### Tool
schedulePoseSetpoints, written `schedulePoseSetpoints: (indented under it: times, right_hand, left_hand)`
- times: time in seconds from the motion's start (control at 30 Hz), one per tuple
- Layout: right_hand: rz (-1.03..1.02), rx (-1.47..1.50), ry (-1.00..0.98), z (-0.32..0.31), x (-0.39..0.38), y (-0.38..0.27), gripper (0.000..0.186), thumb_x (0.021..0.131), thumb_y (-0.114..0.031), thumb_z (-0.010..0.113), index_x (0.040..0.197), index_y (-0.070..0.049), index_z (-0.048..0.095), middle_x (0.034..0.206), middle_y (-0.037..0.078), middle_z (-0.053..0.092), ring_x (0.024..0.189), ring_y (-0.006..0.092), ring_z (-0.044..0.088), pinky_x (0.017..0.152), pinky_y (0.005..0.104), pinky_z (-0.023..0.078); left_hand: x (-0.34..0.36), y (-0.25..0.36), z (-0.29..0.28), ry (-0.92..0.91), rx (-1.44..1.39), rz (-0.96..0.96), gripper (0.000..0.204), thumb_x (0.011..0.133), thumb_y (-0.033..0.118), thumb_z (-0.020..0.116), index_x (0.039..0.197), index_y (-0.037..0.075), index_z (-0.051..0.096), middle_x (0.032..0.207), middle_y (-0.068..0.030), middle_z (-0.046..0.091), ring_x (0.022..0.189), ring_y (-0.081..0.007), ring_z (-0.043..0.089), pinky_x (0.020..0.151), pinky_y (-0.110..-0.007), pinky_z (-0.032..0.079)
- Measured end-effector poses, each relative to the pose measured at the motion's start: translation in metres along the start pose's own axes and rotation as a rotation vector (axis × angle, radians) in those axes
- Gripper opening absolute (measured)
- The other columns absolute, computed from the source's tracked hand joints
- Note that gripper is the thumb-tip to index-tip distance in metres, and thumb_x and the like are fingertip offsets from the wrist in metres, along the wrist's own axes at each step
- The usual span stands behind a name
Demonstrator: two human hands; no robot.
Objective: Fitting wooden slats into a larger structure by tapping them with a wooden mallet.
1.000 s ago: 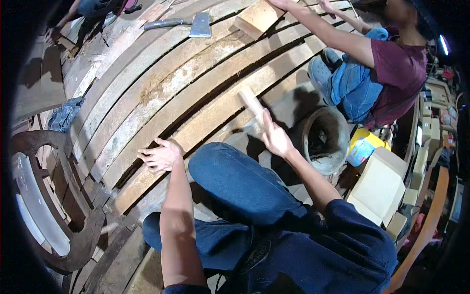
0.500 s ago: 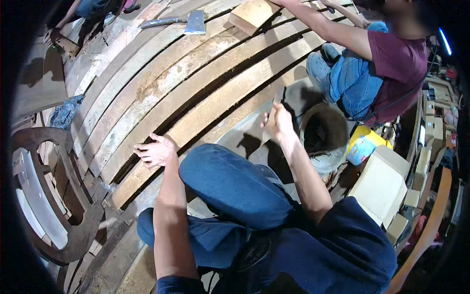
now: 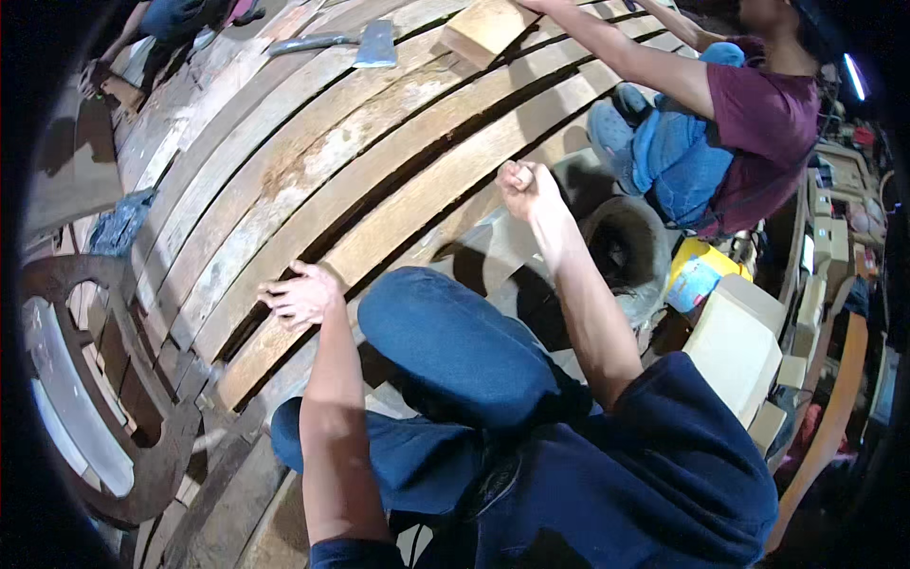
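Note:
My left hand (image 3: 303,296) lies with fingers spread on a pale wooden plank (image 3: 398,216), one in a row of several parallel planks with dark gaps between them. My right hand (image 3: 523,192) is raised over the near planks, fingers curled tight; what it grips is hidden from this view. My bent knee (image 3: 422,322) is between my forearms. Beside my right forearm stands a round grey hollow container (image 3: 649,294). Farther along the planks lie an axe (image 3: 375,45) and a squared wood block (image 3: 483,33).
A co-worker (image 3: 758,152) in a maroon shirt crouches at upper right, a hand at the block. Another person (image 3: 161,19) is at top left. A yellow bucket (image 3: 701,256), pale boxes (image 3: 730,346), a dark curved frame (image 3: 166,455) and crumpled blue plastic (image 3: 118,223) surround me.
My right hand has moved up and slightly left from half a second ago. The pale stick seen in it a second ago is no longer visible. My left hand stays on the plank.

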State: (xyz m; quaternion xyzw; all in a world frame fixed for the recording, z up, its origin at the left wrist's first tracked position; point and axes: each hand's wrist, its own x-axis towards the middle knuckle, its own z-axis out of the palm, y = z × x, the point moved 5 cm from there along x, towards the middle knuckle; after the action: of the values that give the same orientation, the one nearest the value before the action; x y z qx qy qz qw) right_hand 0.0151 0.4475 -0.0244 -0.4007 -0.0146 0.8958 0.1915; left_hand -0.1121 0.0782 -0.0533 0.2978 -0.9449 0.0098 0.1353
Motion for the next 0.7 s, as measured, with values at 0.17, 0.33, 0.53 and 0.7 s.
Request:
schedulePoseSetpoints:
  times: [0.17, 0.33, 0.53, 0.7]
  right_hand:
    - [0.026, -0.366, 0.290, 0.019, -0.030, 0.093, 0.010, 0.085, -0.011, 0.037, 0.079, -0.004, 0.041, 0.060, 0.009, 0.043, 0.051, 0.0181, 0.043, 0.045, 0.0292, 0.039]
    - [0.274, 0.281, 0.140, -0.009, 0.002, 0.040, 0.009, 0.080, -0.007, 0.041, 0.073, -0.003, 0.039, 0.064, 0.009, 0.043, 0.052, 0.0174, 0.043, 0.044, 0.0268, 0.038]
    - [0.153, -0.211, 0.304, -0.007, -0.025, 0.094, 0.012, 0.086, -0.013, 0.043, 0.081, -0.003, 0.043, 0.064, 0.007, 0.045, 0.051, 0.0182, 0.044, 0.044, 0.0285, 0.040]
    - [0.260, -0.226, 0.083, -0.046, -0.035, 0.016, 0.013, 0.090, -0.018, 0.046, 0.095, -0.005, 0.045, 0.072, 0.007, 0.048, 0.059, 0.0165, 0.049, 0.054, 0.0338, 0.047]
  left_hand:
    - [0.010, -0.012, 0.003, -0.022, 0.000, 0.023, 0.072, 0.085, 0.049, 0.045, 0.137, 0.002, 0.029, 0.140, -0.0183, 0.030, 0.118, -0.0321, 0.039, 0.098, -0.054, 0.026]
    - [0.002, -0.004, 0.001, 0.097, -0.024, 0.086, 0.072, 0.084, 0.049, 0.048, 0.136, 0.003, 0.031, 0.136, -0.0166, 0.035, 0.113, -0.0314, 0.044, 0.093, -0.053, 0.032]
    - [0.005, -0.012, -0.003, 0.030, 0.001, 0.049, 0.071, 0.085, 0.050, 0.047, 0.137, 0.003, 0.031, 0.139, -0.0165, 0.033, 0.115, -0.0319, 0.043, 0.096, -0.051, 0.030]
    - [0.001, -0.004, -0.003, 0.026, 0.059, 0.033, 0.073, 0.086, 0.053, 0.043, 0.139, 0.005, 0.029, 0.140, -0.0124, 0.033, 0.114, -0.0261, 0.045, 0.095, -0.048, 0.031]
